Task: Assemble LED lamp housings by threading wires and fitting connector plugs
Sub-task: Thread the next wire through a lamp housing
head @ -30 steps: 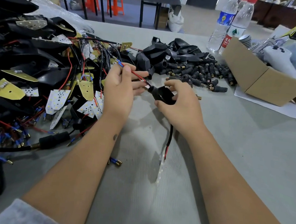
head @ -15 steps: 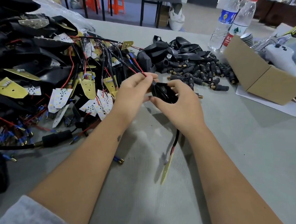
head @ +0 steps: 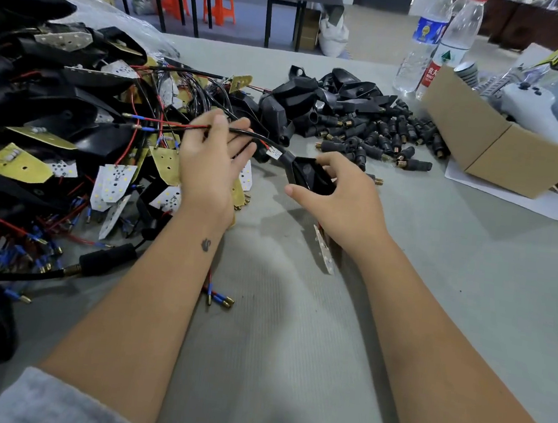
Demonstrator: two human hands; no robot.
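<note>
Fingers [head: 226, 130] of the left hand [head: 208, 169] pinch the sleeved red-and-black wire [head: 244, 134], drawn taut so that it likely feeds through the black lamp housing [head: 308, 176], which the curled fingers of the right hand [head: 344, 197] grip steady near the worktop's [head: 469, 283] middle. An LED board [head: 323, 252] hangs below the housing. Connector plugs [head: 381, 143] lie heaped toward the far edge, within reach. Bottle labels [head: 439, 61] at the far right are unreadable.
</note>
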